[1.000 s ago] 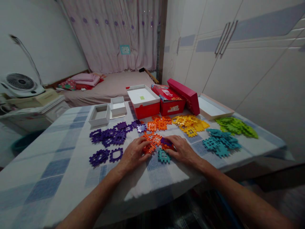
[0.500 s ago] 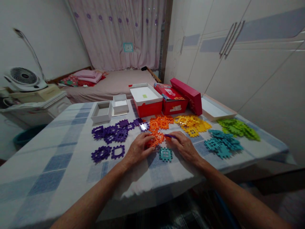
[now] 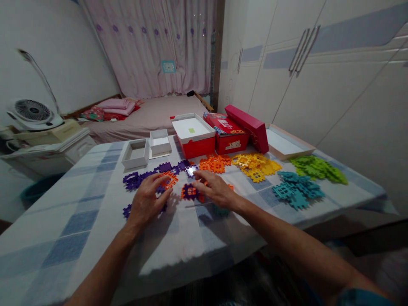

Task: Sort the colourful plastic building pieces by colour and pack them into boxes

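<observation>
My left hand [image 3: 147, 196] holds an orange interlocking plastic tile [image 3: 170, 180] between thumb and fingers, over the purple tiles. My right hand [image 3: 217, 190] reaches in from the right, its fingers on a purple window-shaped tile [image 3: 190, 192] with orange showing through its openings. More orange tiles are partly hidden under that hand. Just below its wrist lies a teal tile [image 3: 220, 210], mostly covered. Behind my left hand spreads a pile of purple tiles [image 3: 130, 181], and a few purple pieces beneath it are largely hidden.
Farther back are piles of orange tiles [image 3: 215, 163], yellow tiles [image 3: 256, 165], teal tiles [image 3: 298, 191] and green tiles [image 3: 318, 168]. Small grey-white boxes [image 3: 135, 154], a red box with white lid [image 3: 198, 146], another red box [image 3: 232, 142] and a shallow tray [image 3: 288, 142] line the table's far side.
My left hand has moved left from the centre, carrying an orange tile. My right hand has moved left with the purple tile, over the central orange pieces and partly covering the teal tile.
</observation>
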`<state>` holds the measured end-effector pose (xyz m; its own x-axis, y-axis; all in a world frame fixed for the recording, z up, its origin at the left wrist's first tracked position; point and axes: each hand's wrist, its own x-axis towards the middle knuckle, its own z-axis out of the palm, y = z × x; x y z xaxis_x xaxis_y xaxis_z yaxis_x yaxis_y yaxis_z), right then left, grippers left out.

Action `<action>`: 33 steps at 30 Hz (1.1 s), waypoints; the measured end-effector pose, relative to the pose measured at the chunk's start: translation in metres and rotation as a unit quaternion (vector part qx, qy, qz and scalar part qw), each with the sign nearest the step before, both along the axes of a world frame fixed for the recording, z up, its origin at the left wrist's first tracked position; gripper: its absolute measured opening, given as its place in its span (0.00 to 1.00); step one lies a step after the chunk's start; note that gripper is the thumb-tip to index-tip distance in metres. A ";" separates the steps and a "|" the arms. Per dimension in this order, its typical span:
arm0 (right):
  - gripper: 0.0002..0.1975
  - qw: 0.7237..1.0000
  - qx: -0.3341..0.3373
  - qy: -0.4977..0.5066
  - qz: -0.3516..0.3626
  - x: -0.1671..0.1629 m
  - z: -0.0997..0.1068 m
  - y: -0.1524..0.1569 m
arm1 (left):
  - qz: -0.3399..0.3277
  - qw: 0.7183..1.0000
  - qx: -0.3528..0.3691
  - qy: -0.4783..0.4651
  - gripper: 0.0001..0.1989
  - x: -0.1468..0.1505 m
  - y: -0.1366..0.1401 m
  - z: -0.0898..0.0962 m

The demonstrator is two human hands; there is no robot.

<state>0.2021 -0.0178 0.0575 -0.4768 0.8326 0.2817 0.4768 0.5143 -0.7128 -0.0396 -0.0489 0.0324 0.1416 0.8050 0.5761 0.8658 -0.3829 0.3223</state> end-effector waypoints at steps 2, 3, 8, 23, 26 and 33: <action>0.20 0.997 0.037 -0.060 0.009 0.001 0.000 -0.008 | 0.036 0.999 0.011 0.025 0.20 -0.013 -0.001 -0.004; 0.19 0.994 0.051 -0.092 0.014 0.007 0.000 -0.014 | 0.054 0.998 0.014 0.031 0.20 -0.018 -0.002 -0.007; 0.16 0.975 0.052 -0.215 0.004 0.053 -0.008 -0.048 | 0.067 0.997 0.009 0.042 0.18 -0.017 -0.008 -0.011; 0.05 0.912 0.247 -0.328 0.011 0.058 -0.041 -0.055 | -0.053 0.984 -0.078 0.149 0.15 0.053 0.019 -0.025; 0.06 0.931 0.242 -0.274 -0.015 0.063 -0.043 -0.057 | -0.067 0.986 -0.052 0.143 0.15 0.051 0.019 -0.029; 0.09 0.975 0.132 -0.164 -0.069 0.072 -0.046 -0.063 | -0.078 0.990 -0.054 0.108 0.17 0.047 0.021 -0.035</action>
<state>0.2739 -0.0809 0.0120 -0.4660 0.8142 0.3462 0.7350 0.5741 -0.3608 0.0071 -0.0280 -0.0021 0.3797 0.8188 0.4306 0.8521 -0.4908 0.1820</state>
